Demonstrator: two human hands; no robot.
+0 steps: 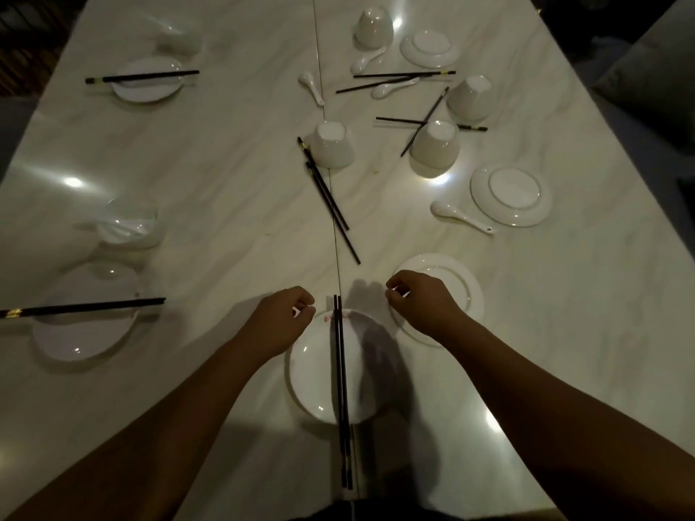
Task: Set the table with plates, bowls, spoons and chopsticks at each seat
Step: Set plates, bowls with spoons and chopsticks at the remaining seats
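A white plate lies at the near seat with a pair of black chopsticks laid straight across it. My left hand hovers just left of the chopstick tips, fingers curled and holding nothing. My right hand hovers to their right, fingers curled and holding nothing, over the edge of a second plate. Two seats on the left have a plate and a plate, each with chopsticks on top.
Upturned white bowls, loose chopsticks, spoons and plates lie scattered on the marble table. Clear wrapped items sit at the left.
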